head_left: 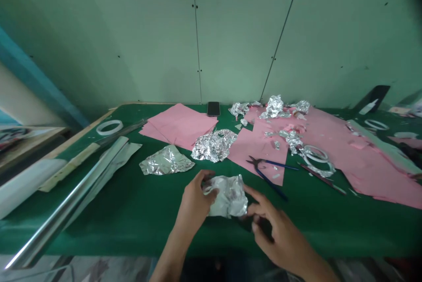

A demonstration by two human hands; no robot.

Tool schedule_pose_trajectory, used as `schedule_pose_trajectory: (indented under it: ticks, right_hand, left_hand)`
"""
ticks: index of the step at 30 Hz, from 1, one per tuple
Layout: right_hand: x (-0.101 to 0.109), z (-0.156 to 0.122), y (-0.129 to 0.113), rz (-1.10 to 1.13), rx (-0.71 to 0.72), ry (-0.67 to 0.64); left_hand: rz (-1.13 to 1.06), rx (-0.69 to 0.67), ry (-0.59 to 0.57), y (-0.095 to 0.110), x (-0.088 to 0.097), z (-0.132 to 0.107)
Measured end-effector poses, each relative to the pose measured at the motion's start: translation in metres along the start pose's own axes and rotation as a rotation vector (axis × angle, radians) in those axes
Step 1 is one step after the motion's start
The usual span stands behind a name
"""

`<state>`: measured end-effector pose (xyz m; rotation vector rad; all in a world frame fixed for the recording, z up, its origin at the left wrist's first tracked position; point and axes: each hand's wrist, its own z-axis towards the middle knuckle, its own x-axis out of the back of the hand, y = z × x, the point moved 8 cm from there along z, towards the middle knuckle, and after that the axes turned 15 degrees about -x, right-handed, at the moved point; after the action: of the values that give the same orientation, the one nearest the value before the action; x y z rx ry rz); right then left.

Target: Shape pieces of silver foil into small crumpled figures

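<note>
A crumpled piece of aluminium foil [229, 196] lies on the green table [132, 211] near its front edge. My left hand [194, 205] grips the foil's left edge, with fingers and thumb closed on it. Just right of the foil, my right hand [280, 233] hovers with fingers apart and curled, its fingertips touching or almost touching the foil's lower right corner. It holds nothing I can make out.
Two more crumpled foil pieces [166, 161] [213, 144] lie behind. Pink paper sheets [180, 123] [329, 141], foil scraps [273, 107], blue-handled pliers [267, 170], tape rings [109, 126] [316, 156] and a phone [213, 108] lie further back. A foil roll [66, 205] lies at the left. A wall stands behind.
</note>
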<state>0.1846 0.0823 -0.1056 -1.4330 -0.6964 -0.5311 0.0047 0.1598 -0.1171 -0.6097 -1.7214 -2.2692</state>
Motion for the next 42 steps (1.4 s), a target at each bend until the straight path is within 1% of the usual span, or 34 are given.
schedule_pose_trajectory:
  ticks: [2, 3, 5, 6, 7, 8, 10, 11, 13, 16, 18, 20, 25, 29, 31, 33, 37, 39, 40, 42]
  right_hand:
    - [-0.001, 0.003, 0.003, -0.196, 0.038, 0.009]
    - [-0.002, 0.005, 0.005, -0.281, 0.047, 0.017]
    - [-0.002, 0.01, 0.007, -0.4, 0.059, 0.053]
    - [-0.002, 0.011, 0.008, -0.437, 0.064, 0.076]
    - [-0.001, 0.011, 0.007, -0.464, 0.074, 0.1]
    - [-0.001, 0.009, 0.005, -0.483, 0.095, 0.123]
    - [-0.004, 0.003, -0.003, -0.504, 0.174, 0.16]
    - [-0.008, -0.001, -0.007, -0.512, 0.219, 0.172]
    - [-0.016, -0.007, -0.01, -0.538, 0.266, 0.195]
    - [-0.03, -0.007, -0.003, -0.621, 0.238, 0.233]
    - [-0.037, -0.005, 0.004, -0.664, 0.231, 0.216]
    - [-0.04, -0.003, 0.01, -0.682, 0.236, 0.175]
    - [-0.034, -0.003, 0.014, -0.684, 0.264, 0.113]
    - [-0.031, -0.003, 0.015, -0.719, 0.288, 0.09]
    - [-0.029, -0.003, 0.018, -0.741, 0.294, 0.092]
    - [-0.026, -0.003, 0.02, -0.761, 0.305, 0.106]
    - [-0.022, -0.01, 0.02, -0.769, 0.384, 0.167]
    - [-0.021, -0.016, 0.016, -0.74, 0.422, 0.209]
    - [-0.02, -0.019, 0.014, -0.716, 0.424, 0.231]
    - [-0.016, -0.022, 0.011, -0.648, 0.406, 0.262]
  left_hand:
    - [0.184, -0.076, -0.086, 0.008, -0.003, 0.004]
    - [0.293, -0.136, -0.096, 0.016, -0.003, 0.004]
    - [0.527, -0.287, -0.063, 0.034, -0.004, 0.001]
    - [0.623, -0.359, -0.057, 0.043, -0.008, -0.002]
    - [0.691, -0.421, -0.075, 0.048, -0.014, -0.007]
    - [0.727, -0.475, -0.127, 0.051, -0.023, -0.012]
    - [0.757, -0.562, -0.237, 0.049, -0.042, -0.023]
    - [0.779, -0.593, -0.264, 0.045, -0.049, -0.028]
    - [0.839, -0.631, -0.276, 0.037, -0.057, -0.035]
    - [0.898, -0.656, -0.29, 0.026, -0.061, -0.039]
    - [0.902, -0.666, -0.31, 0.024, -0.059, -0.038]
    - [0.89, -0.675, -0.342, 0.025, -0.055, -0.035]
    - [0.887, -0.679, -0.411, 0.026, -0.05, -0.029]
    - [0.902, -0.736, -0.422, 0.026, -0.049, -0.031]
    - [0.92, -0.762, -0.398, 0.025, -0.043, -0.033]
    - [0.948, -0.749, -0.36, 0.02, -0.031, -0.032]
    - [0.977, -0.639, -0.257, 0.002, 0.002, -0.024]
    - [0.971, -0.584, -0.194, -0.004, 0.015, -0.017]
    - [0.964, -0.562, -0.166, -0.004, 0.019, -0.014]
    - [0.923, -0.532, -0.119, 0.003, 0.021, -0.012]
